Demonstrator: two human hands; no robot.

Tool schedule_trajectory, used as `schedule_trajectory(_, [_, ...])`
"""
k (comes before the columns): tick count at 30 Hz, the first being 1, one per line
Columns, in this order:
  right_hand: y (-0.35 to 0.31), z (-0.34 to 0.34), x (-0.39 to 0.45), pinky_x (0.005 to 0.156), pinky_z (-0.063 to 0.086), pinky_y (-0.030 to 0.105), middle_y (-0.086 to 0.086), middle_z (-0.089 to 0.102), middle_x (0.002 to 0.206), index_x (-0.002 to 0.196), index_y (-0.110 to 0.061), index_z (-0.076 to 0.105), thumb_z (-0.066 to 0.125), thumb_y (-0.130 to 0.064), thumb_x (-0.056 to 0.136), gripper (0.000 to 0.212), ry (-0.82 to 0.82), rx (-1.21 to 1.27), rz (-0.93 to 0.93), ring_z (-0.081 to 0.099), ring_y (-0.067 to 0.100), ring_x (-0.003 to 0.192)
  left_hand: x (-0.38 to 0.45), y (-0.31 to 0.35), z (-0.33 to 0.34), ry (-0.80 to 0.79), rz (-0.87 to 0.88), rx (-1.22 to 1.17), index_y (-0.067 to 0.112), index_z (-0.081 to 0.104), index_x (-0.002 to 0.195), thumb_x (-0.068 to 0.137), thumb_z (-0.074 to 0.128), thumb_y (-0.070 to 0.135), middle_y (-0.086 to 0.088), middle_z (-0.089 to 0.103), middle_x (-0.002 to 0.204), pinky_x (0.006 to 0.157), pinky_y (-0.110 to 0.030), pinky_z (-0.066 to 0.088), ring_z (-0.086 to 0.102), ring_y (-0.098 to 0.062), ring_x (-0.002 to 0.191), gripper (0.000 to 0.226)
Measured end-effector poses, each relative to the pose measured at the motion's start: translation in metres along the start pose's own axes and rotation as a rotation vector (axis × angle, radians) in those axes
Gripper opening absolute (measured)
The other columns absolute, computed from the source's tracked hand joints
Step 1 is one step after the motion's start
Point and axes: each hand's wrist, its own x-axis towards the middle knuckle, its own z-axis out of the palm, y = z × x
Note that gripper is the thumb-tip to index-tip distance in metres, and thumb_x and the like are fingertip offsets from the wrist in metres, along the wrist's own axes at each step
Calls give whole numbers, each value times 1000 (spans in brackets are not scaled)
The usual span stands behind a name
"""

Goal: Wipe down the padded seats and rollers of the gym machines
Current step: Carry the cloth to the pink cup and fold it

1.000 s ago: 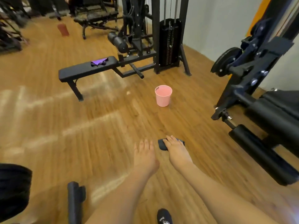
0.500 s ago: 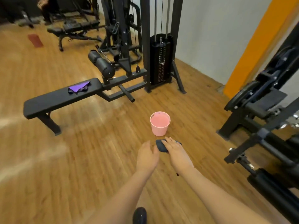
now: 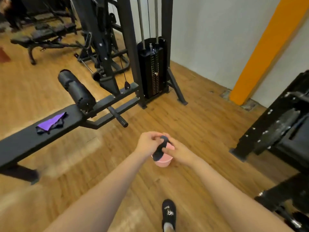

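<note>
Both of my hands are closed on one dark cloth directly above the pink plastic bucket on the wood-plank floor: my left hand pinches its upper end and my right hand grips its side, so I judge this a wringing step, with wiping not yet under way here. Beyond, to the left, the flat black padded bench carries a crumpled purple cloth, and the cylindrical foam roller stands at its far end before the steel weight stack; whether any pad is already wiped I cannot tell.
</note>
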Motion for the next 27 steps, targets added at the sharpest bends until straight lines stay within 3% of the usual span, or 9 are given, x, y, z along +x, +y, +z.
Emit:
schedule_trajectory(2, [-6, -27, 38, 92, 37, 19, -1, 56, 117, 125, -10, 53, 64, -7, 83, 43, 65, -45, -22, 49, 12, 111, 38, 13, -10, -25, 61, 69, 7, 67, 98, 90, 55, -1, 2, 63, 83, 61, -7, 44, 58, -9, 75, 17])
schedule_trajectory(4, [-11, -53, 76, 83, 38, 28, 0, 57, 99, 103, -11, 64, 72, -15, 78, 26, 69, -209, -62, 49, 16, 98, 74, 24, -22, -23, 122, 142, 8, 68, 99, 89, 57, -1, 3, 61, 84, 66, -5, 43, 56, -6, 77, 17])
schedule_trajectory(6, [-19, -76, 109, 74, 36, 30, -3, 50, 85, 77, -20, 57, 77, -23, 74, 20, 44, -298, -77, 45, 13, 85, 102, 32, -33, -1, 155, 159, 9, 68, 100, 89, 57, 1, 6, 60, 83, 65, -2, 41, 53, 1, 75, 17])
schedule_trajectory(9, [-31, -95, 144, 57, 30, 21, -8, 39, 60, 60, -22, 42, 74, -19, 77, 37, 7, -197, -61, 38, 0, 57, 137, 32, -43, 61, 156, 97, 9, 65, 98, 90, 56, 1, 8, 60, 81, 63, -3, 42, 54, -1, 76, 14])
schedule_trajectory(12, [-34, -108, 170, 50, 32, 13, -9, 41, 56, 69, -13, 50, 71, -12, 81, 24, 17, -161, -56, 43, -5, 48, 170, 24, -46, 35, 72, -23, 9, 59, 100, 93, 55, 7, 3, 61, 83, 60, -9, 44, 58, -11, 78, 8])
schedule_trajectory(15, [-31, -119, 193, 52, 36, 11, -9, 54, 59, 73, -17, 58, 71, -12, 80, 15, 136, -31, -5, 49, -7, 50, 192, 18, -40, -219, -68, -197, 3, 58, 112, 91, 62, 18, -10, 67, 104, 77, -27, 55, 65, -20, 94, 26])
schedule_trajectory(17, [-26, -127, 207, 56, 40, 15, -5, 59, 64, 77, -19, 61, 71, -12, 80, 12, 192, 104, 66, 53, -2, 56, 209, 14, -33, -258, -80, -197, -1, 59, 113, 88, 65, 20, -18, 67, 109, 85, -36, 52, 65, -26, 99, 34])
schedule_trajectory(22, [28, -139, 229, 72, 47, 23, -1, 65, 99, 105, -17, 59, 67, -22, 81, 26, 56, 556, 478, 61, 12, 89, 266, -1, -21, -158, -126, -444, -2, 60, 108, 95, 52, 9, -14, 68, 100, 70, -25, 53, 65, -17, 86, 19])
schedule_trajectory(27, [109, -112, 281, 84, 50, 36, 12, 66, 105, 108, -4, 59, 65, -12, 77, 32, 232, 926, 497, 63, 25, 94, 341, -58, 8, -199, -181, -441, 9, 60, 107, 97, 50, 13, -9, 68, 102, 72, -28, 55, 66, -17, 90, 15])
